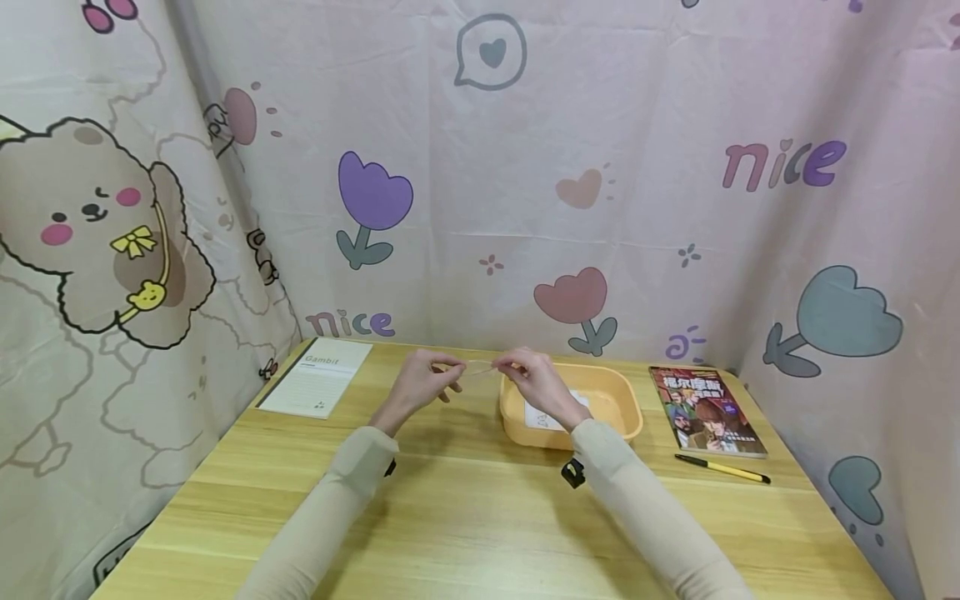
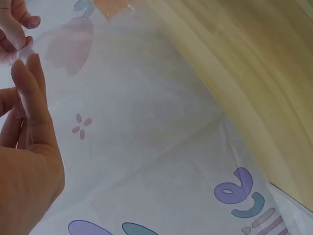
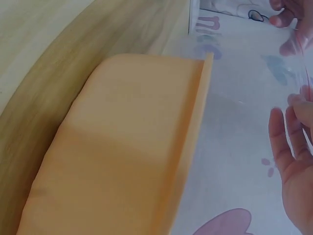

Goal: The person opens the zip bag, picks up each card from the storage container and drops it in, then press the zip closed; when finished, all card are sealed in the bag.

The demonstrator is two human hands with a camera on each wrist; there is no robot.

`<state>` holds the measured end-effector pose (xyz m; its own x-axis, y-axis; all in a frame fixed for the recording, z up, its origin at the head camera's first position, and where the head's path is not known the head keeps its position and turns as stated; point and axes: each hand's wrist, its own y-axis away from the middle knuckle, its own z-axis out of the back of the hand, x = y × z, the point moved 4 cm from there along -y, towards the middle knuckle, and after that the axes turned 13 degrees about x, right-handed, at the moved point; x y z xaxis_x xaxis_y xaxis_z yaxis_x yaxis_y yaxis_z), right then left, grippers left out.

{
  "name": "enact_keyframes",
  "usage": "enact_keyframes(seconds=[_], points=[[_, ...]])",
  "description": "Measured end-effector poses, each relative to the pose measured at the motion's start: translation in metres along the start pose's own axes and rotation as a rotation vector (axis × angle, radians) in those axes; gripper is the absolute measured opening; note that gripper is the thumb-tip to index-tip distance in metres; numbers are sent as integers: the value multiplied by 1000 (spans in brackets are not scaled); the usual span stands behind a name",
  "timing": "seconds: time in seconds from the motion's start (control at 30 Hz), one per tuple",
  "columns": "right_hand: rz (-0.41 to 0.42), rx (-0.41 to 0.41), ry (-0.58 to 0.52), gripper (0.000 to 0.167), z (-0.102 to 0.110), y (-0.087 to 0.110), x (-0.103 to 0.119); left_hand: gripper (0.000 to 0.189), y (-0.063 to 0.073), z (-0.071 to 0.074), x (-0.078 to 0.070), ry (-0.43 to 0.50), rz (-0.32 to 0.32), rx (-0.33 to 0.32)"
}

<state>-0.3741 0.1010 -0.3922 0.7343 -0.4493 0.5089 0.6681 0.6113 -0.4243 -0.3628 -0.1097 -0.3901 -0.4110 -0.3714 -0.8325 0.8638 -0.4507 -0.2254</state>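
Observation:
A clear plastic bag (image 1: 480,372) with a thin red line along its edge (image 3: 307,68) is stretched between my two hands above the back of the table. Its rim bows into a narrow loop in the head view. My left hand (image 1: 426,383) pinches one end between thumb and fingers. The right hand (image 1: 542,385) pinches the other end, over the left side of an orange plastic basket (image 1: 636,417). Most of the bag is see-through and hard to make out. Inside the basket, partly behind my right wrist, is a white card (image 1: 537,417) with a small drawing.
A white notepad (image 1: 315,383) marked "Gambit" lies at the back left of the wooden table (image 1: 480,517). To the right of the basket are a colourful book (image 1: 705,408) and a yellow and black pen (image 1: 723,469). A printed curtain (image 1: 480,167) hangs behind the table.

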Motion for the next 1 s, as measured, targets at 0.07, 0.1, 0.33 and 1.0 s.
enact_keyframes(seconds=[0.07, 0.1, 0.33, 1.0], points=[[-1, -7, 16, 18, -1, -1, 0, 16, 0, 2, 0, 1, 11, -18], [-3, -6, 23, 18, -1, -2, 0, 15, 0, 3, 1, 6, 16, -20], [-1, 24, 43, 16, -6, -2, 1, 21, 1, 4, 8, 54, 74, 36], [40, 17, 50, 17, -12, 1, 0, 20, 1, 4, 11, 187, 96, 69]])
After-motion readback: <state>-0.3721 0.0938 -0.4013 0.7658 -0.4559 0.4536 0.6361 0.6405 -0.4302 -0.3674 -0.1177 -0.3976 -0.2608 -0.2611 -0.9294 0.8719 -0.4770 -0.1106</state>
